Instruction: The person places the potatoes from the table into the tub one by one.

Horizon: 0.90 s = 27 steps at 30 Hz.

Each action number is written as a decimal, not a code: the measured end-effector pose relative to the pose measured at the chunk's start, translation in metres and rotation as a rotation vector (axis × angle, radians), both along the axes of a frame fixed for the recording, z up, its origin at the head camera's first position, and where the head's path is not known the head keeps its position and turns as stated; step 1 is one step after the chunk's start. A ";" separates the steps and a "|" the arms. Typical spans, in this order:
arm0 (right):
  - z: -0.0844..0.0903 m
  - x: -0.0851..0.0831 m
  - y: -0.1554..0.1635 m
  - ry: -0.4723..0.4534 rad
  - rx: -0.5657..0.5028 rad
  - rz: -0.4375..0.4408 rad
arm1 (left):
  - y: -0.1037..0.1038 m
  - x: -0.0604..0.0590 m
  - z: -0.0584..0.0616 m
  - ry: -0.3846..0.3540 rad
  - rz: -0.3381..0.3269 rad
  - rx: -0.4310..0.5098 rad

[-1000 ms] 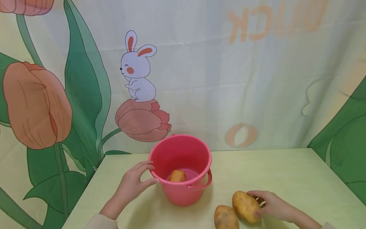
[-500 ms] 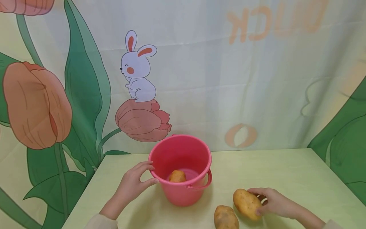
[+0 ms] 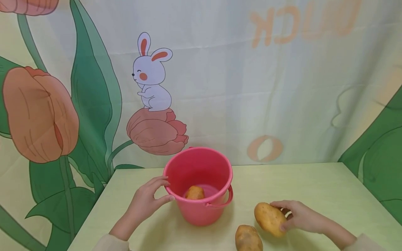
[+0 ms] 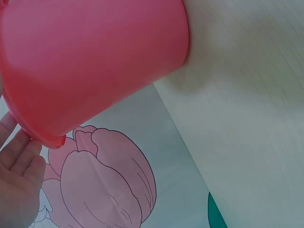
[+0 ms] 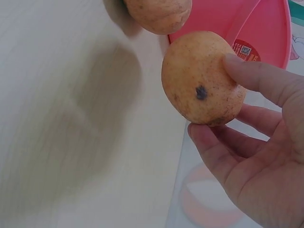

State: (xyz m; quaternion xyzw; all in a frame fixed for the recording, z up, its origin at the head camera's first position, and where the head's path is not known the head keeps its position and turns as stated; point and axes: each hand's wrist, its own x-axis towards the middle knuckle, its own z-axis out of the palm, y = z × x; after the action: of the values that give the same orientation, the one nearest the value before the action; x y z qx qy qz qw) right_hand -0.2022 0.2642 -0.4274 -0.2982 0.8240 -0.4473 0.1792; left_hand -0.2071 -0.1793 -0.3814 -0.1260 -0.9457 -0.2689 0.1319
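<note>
A pink bucket [image 3: 201, 209] [image 4: 95, 61] [image 5: 228, 23] stands on the pale green table [image 3: 314, 184] with one potato [image 3: 194, 192] inside. My left hand [image 3: 149, 200] [image 4: 16, 180] holds the bucket's left rim between thumb and fingers. To the right, my right hand [image 3: 296, 216] [image 5: 251, 137] grips a second potato [image 3: 269, 219] [image 5: 202, 78], lifted just off the table. A third potato [image 3: 248, 238] [image 5: 159, 14] lies on the table at the front, beside the held one.
A printed curtain [image 3: 220, 76] with tulips and a rabbit hangs right behind the table. The table's left edge runs close to my left forearm.
My right hand has raised the gripped potato a little off the table. The left hand, the bucket and the other potatoes have stayed put.
</note>
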 end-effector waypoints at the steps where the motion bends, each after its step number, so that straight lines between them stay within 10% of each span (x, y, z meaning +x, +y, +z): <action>1: 0.001 0.000 -0.001 0.007 -0.003 0.004 | 0.000 0.000 0.000 0.000 -0.002 0.001; 27: 0.046 -0.012 -0.014 0.050 0.062 0.008 | -0.002 -0.001 -0.001 0.013 -0.019 -0.010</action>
State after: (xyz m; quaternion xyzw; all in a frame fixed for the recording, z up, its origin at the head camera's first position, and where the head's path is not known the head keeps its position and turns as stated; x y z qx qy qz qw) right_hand -0.2144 0.2503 -0.3818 -0.3069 0.8405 -0.4131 0.1696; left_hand -0.2080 -0.1808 -0.3825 -0.1372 -0.9450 -0.2645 0.1347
